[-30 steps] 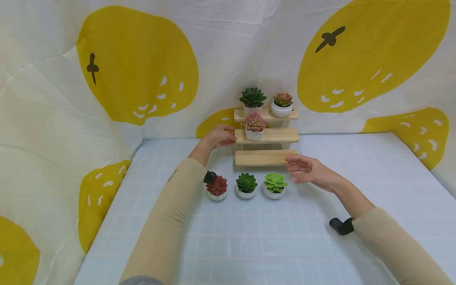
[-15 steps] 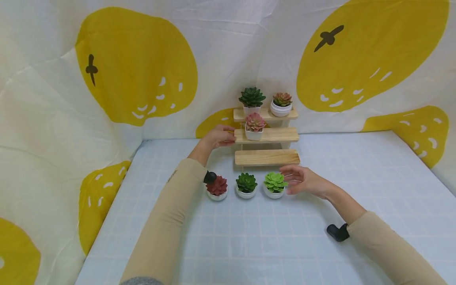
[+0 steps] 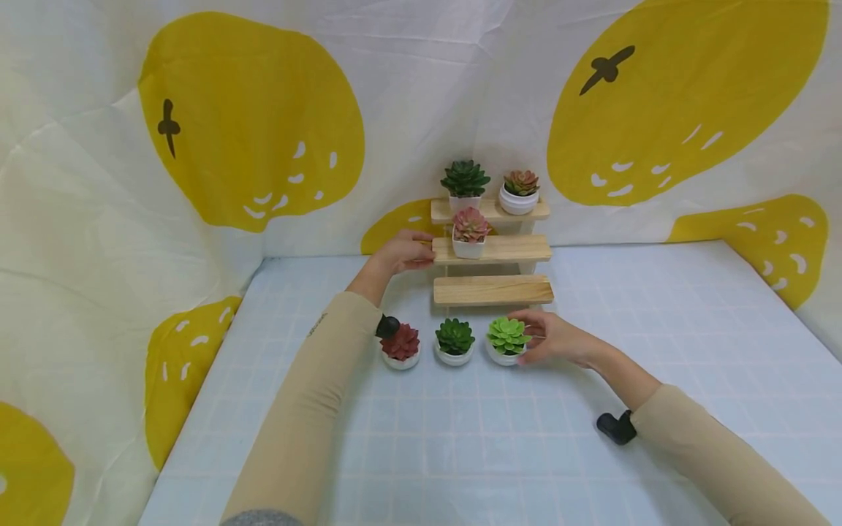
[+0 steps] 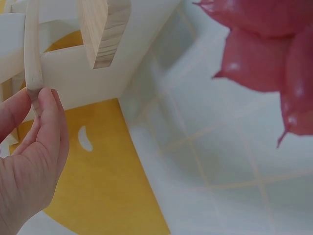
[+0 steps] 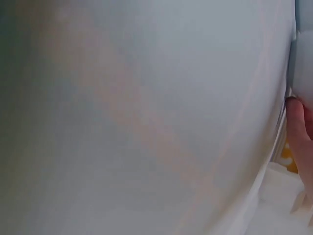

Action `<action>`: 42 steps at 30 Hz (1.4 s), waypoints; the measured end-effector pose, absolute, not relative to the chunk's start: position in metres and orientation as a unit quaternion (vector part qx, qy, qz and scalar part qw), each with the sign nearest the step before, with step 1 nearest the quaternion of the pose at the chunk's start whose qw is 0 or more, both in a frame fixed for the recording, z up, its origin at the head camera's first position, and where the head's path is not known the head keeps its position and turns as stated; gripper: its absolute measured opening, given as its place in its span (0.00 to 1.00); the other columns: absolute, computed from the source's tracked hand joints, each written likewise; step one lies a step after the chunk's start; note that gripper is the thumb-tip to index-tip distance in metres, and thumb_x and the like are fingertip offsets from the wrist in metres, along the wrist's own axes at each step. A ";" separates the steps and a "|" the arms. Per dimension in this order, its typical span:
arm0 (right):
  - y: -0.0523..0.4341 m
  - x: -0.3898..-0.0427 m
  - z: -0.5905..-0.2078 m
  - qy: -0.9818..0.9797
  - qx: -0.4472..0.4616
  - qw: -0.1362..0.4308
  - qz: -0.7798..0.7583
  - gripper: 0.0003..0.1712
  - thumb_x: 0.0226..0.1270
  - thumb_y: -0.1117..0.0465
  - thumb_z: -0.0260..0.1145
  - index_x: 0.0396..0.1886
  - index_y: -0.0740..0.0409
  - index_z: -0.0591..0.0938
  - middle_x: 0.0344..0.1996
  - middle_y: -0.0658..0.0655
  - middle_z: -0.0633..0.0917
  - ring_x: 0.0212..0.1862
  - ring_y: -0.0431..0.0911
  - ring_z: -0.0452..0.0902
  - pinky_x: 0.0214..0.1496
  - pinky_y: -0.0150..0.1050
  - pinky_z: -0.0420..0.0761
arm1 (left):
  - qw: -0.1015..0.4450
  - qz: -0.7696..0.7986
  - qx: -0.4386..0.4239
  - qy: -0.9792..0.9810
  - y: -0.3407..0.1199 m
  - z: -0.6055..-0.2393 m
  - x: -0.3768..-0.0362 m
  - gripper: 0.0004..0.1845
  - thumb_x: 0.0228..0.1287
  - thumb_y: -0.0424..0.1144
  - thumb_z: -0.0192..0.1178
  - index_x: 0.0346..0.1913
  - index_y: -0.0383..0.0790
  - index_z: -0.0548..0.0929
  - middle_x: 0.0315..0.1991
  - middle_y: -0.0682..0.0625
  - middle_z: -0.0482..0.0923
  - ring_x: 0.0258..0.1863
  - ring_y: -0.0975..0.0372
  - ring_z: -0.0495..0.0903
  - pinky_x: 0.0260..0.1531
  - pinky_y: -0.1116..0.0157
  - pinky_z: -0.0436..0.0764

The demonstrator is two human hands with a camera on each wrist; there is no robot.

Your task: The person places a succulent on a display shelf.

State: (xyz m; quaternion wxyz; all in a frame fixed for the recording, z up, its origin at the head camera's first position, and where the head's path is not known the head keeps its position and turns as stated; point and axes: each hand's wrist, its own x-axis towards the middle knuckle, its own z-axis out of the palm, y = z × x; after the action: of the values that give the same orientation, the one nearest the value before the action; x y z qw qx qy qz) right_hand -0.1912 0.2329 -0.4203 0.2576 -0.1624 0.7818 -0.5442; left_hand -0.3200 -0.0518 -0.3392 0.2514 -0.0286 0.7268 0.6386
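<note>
A three-step wooden stand [image 3: 493, 291] rests against the back cloth. My left hand [image 3: 404, 252] pinches the left end of its middle shelf [image 3: 520, 249]; the left wrist view shows the fingers [image 4: 49, 127] on the shelf's edge [image 4: 32, 49]. My right hand [image 3: 549, 337] curls round the white pot of a light green succulent [image 3: 507, 334], which stands on the table in front of the stand. In the right wrist view the pot's white wall [image 5: 146, 117] fills the frame, with one finger [image 5: 299, 132] at its right edge.
A red succulent [image 3: 400, 345] and a dark green succulent [image 3: 454, 340] stand left of the light green one. A pink succulent [image 3: 471, 232] sits on the middle shelf, two more plants [image 3: 465, 181] [image 3: 520, 190] on the top one. The lowest shelf is bare. Yellow-patterned cloth walls surround the table [image 3: 658, 307].
My right hand has moved down and left from beside the lowest shelf to the light green succulent and closed on its pot. The left hand has stayed put.
</note>
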 end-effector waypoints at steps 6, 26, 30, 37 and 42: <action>0.228 -0.193 -0.419 0.783 -0.164 0.259 -0.541 0.48 0.45 0.66 0.76 0.66 0.66 0.62 0.60 0.65 0.69 0.61 0.59 0.64 0.59 0.49 0.72 | 0.252 0.633 -0.029 0.731 -0.052 -0.339 -0.323 0.28 0.62 0.22 0.55 0.66 0.31 0.64 0.61 0.38 0.66 0.42 0.55 0.75 0.58 0.57 0.71; 0.225 -0.194 -0.420 0.786 -0.152 0.260 -0.540 0.46 0.45 0.66 0.76 0.64 0.65 0.64 0.54 0.60 0.75 0.52 0.51 0.71 0.51 0.43 0.76 | 0.253 0.637 -0.030 0.728 -0.052 -0.337 -0.321 0.28 0.62 0.21 0.55 0.66 0.30 0.64 0.62 0.38 0.66 0.44 0.53 0.74 0.59 0.56 0.71; 0.225 -0.193 -0.419 0.782 -0.153 0.258 -0.546 0.44 0.45 0.67 0.76 0.63 0.65 0.65 0.53 0.59 0.76 0.51 0.50 0.72 0.51 0.41 0.77 | 0.252 0.636 -0.032 0.729 -0.051 -0.337 -0.320 0.28 0.61 0.21 0.55 0.66 0.30 0.64 0.61 0.38 0.66 0.42 0.54 0.74 0.57 0.57 0.72; 0.225 -0.192 -0.418 0.779 -0.155 0.253 -0.552 0.44 0.46 0.67 0.76 0.63 0.66 0.65 0.54 0.60 0.74 0.53 0.50 0.71 0.51 0.39 0.76 | 0.254 0.643 -0.032 0.722 -0.052 -0.339 -0.320 0.28 0.61 0.20 0.54 0.65 0.29 0.64 0.61 0.37 0.66 0.39 0.56 0.73 0.58 0.57 0.71; 0.225 -0.191 -0.414 0.776 -0.157 0.248 -0.558 0.44 0.47 0.67 0.75 0.64 0.66 0.64 0.56 0.62 0.72 0.57 0.53 0.69 0.53 0.40 0.75 | 0.254 0.646 -0.032 0.720 -0.052 -0.339 -0.320 0.28 0.61 0.20 0.54 0.65 0.29 0.64 0.61 0.37 0.66 0.38 0.56 0.73 0.58 0.56 0.71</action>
State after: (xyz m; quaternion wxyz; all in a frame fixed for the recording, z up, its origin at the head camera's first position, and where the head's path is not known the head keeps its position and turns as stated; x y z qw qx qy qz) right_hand -0.1908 0.2247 -0.4142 0.2482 -0.1568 0.7763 -0.5579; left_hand -0.3200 -0.0521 -0.3391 0.2537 -0.0319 0.7195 0.6457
